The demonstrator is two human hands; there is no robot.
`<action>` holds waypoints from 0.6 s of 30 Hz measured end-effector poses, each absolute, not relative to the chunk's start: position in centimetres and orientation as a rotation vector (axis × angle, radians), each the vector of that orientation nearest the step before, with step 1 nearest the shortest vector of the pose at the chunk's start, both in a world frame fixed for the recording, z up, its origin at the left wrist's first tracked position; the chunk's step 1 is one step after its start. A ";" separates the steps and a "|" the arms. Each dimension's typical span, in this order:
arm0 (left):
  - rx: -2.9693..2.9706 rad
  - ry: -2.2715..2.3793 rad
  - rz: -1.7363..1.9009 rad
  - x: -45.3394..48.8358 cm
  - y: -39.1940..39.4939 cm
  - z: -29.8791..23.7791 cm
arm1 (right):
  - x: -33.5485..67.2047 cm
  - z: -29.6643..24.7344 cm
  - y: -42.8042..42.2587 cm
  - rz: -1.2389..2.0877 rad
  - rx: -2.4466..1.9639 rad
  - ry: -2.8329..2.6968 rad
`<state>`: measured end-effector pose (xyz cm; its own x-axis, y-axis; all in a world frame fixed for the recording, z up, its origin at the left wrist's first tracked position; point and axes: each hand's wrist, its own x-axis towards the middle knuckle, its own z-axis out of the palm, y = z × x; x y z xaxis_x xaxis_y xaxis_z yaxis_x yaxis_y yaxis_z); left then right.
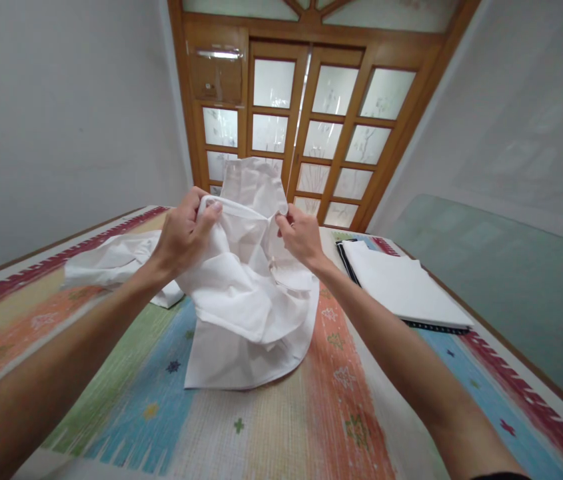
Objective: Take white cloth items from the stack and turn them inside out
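Note:
A white garment, which looks like a shirt [241,293], is held up in front of me, its lower part spread on the table. My left hand [188,230] is closed around a folded edge of it, thumb on top. With a pinch, my right hand [298,230] grips the same stretched edge on the other side. Between the hands the edge runs nearly straight, and loose folds hang below. Another part of the cloth stands up behind the hands. What kind of shirt part each hand grips, I cannot tell.
At the left lies another crumpled white cloth [111,257]. Folded white fabric [406,280] rests on a black dotted piece at the right. A colourful striped tablecloth [241,433] covers the table. Beyond stand wooden doors with glass panes [328,90]; a pale green panel [501,280] is at right.

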<state>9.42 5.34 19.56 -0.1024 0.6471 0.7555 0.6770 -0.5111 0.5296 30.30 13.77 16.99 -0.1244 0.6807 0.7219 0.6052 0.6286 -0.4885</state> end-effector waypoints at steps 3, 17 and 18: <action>-1.904 -1.522 -1.699 8.9 4.8 19.7 | 31.8 19.3 13.6 0.051 -0.915 -1.644; -2.398 -1.557 -0.366 1.7 8.3 11.7 | 34.9 8.8 10.6 -0.081 -1.756 -2.538; -2.410 -1.471 -0.336 2.3 8.0 11.4 | 35.4 8.4 10.4 -0.163 -1.866 -2.486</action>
